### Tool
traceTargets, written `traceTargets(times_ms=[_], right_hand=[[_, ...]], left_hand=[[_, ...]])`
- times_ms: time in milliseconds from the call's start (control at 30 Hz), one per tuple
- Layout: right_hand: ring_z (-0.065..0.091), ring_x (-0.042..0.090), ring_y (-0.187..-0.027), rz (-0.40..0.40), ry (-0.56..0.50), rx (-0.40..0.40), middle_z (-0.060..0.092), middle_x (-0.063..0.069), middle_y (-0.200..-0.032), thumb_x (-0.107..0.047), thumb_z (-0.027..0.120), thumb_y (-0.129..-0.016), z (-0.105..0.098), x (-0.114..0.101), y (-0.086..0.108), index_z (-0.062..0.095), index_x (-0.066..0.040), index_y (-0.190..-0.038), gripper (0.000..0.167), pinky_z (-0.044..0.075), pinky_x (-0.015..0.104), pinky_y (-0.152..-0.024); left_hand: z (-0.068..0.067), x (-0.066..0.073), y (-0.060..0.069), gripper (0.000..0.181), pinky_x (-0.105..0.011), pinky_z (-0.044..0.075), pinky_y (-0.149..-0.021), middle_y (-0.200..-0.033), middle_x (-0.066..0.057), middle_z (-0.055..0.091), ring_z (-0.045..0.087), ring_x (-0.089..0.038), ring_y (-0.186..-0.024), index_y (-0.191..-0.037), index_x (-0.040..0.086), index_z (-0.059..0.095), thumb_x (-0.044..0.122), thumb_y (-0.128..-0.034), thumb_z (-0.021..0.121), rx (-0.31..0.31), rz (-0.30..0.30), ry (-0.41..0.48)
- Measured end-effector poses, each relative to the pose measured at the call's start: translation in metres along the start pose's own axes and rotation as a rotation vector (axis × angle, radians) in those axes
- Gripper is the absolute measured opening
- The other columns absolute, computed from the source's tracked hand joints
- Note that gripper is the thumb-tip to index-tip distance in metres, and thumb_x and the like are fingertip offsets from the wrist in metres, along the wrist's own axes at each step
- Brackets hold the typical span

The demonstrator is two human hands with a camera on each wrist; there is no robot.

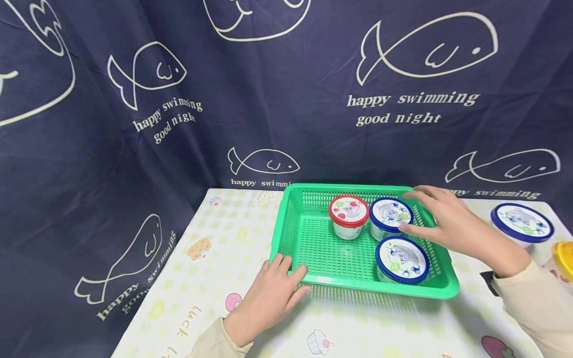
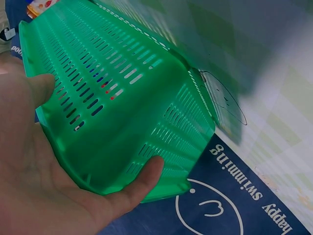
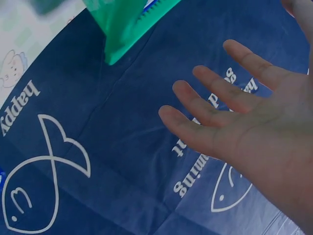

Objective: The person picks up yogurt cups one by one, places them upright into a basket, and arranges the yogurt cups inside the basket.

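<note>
A green plastic basket [image 1: 309,282] stands on the table. My left hand [image 1: 270,296] grips its near left corner. In the left wrist view, the thumb lies against one outer wall and a finger [image 2: 146,178] against the other. Inside the basket are a red-lidded tub [image 1: 348,217], a blue-lidded tub [image 1: 390,215] beside it and another blue-lidded tub [image 1: 402,260] nearer the front. Over the basket's right side is my right hand [image 1: 447,219], fingers spread, the thumb close to the rear blue-lidded tub. The right wrist view shows its fingers [image 3: 205,115] extended, holding nothing.
To the right of the basket stands another blue-lidded tub [image 1: 522,222]. A yellow-lidded tub [image 1: 564,258] sits at the right edge, partly behind the sleeve. A dark blue curtain [image 1: 268,99] with fish drawings hangs behind the patterned tablecloth [image 1: 215,238].
</note>
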State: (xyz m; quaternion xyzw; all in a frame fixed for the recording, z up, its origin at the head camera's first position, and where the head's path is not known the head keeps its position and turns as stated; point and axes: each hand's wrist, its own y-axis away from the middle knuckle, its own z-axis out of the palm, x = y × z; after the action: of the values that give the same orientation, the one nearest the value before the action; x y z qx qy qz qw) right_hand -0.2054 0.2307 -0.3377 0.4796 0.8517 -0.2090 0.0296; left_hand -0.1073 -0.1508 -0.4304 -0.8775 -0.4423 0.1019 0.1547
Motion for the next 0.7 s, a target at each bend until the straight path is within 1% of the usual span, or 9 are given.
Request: traceTargets(times_ms=[67,200,267,367,433,567,700], right_hand=[[0.042,0.051,-0.123,0.013,-0.004,0.0,0.051,0.027,-0.133,-0.043,0.085,-0.076,0.0,0.003,0.004,0.059,-0.004,-0.131,0.073,0.03,0.07,-0.097],[0.04,0.052,-0.125,0.031,-0.017,0.014,0.05,0.028,-0.133,-0.042,0.085,-0.076,-0.002,0.007,0.012,0.058,-0.002,-0.13,0.072,0.027,0.07,-0.103],[0.038,0.053,-0.127,0.051,-0.026,0.018,0.048,0.029,-0.137,-0.042,0.085,-0.077,-0.002,0.009,0.017,0.057,-0.002,-0.131,0.073,0.023,0.071,-0.106],[0.035,0.055,-0.13,0.087,-0.042,0.019,0.042,0.032,-0.142,-0.042,0.084,-0.077,-0.002,0.013,0.024,0.055,-0.003,-0.134,0.075,0.021,0.072,-0.106],[0.034,0.056,-0.131,0.1,-0.047,0.025,0.04,0.033,-0.144,-0.041,0.084,-0.077,-0.002,0.015,0.028,0.054,-0.003,-0.135,0.076,0.021,0.073,-0.105],[0.039,0.054,-0.126,0.096,-0.045,0.072,0.047,0.03,-0.138,-0.038,0.087,-0.074,-0.003,0.019,0.035,0.056,-0.005,-0.134,0.075,0.027,0.073,-0.099],[0.041,0.053,-0.124,0.117,-0.042,0.093,0.05,0.028,-0.135,-0.037,0.087,-0.073,-0.004,0.022,0.041,0.056,-0.005,-0.133,0.075,0.029,0.072,-0.096]], left_hand=[[0.001,0.0,0.0,0.028,-0.033,0.036,-0.065,-0.089,0.0,0.046,0.044,-0.02,-0.089,-0.103,0.021,0.054,0.049,-0.0987,0.055,0.005,0.001,0.005],[0.002,0.0,0.0,0.027,-0.031,0.034,-0.064,-0.087,0.001,0.044,0.043,-0.02,-0.087,-0.1,0.021,0.053,0.047,-0.0978,0.058,0.024,0.009,0.013],[0.002,0.0,0.0,0.026,-0.031,0.034,-0.063,-0.087,0.001,0.043,0.042,-0.02,-0.087,-0.099,0.021,0.052,0.047,-0.0977,0.058,0.03,0.012,0.016],[0.001,0.0,0.0,0.026,-0.031,0.033,-0.063,-0.087,0.001,0.043,0.042,-0.02,-0.087,-0.099,0.022,0.051,0.047,-0.0975,0.059,0.031,0.015,0.016],[0.001,0.0,0.0,0.026,-0.031,0.033,-0.063,-0.087,0.001,0.043,0.041,-0.02,-0.086,-0.099,0.022,0.051,0.047,-0.0971,0.059,0.03,0.015,0.018],[0.002,-0.001,0.0,0.027,-0.03,0.032,-0.062,-0.087,0.001,0.043,0.041,-0.02,-0.085,-0.099,0.021,0.051,0.047,-0.0966,0.06,0.035,0.019,0.01],[0.002,-0.002,0.0,0.027,-0.03,0.032,-0.062,-0.087,0.0,0.043,0.041,-0.02,-0.084,-0.099,0.021,0.052,0.047,-0.0964,0.06,0.039,0.022,-0.001]])
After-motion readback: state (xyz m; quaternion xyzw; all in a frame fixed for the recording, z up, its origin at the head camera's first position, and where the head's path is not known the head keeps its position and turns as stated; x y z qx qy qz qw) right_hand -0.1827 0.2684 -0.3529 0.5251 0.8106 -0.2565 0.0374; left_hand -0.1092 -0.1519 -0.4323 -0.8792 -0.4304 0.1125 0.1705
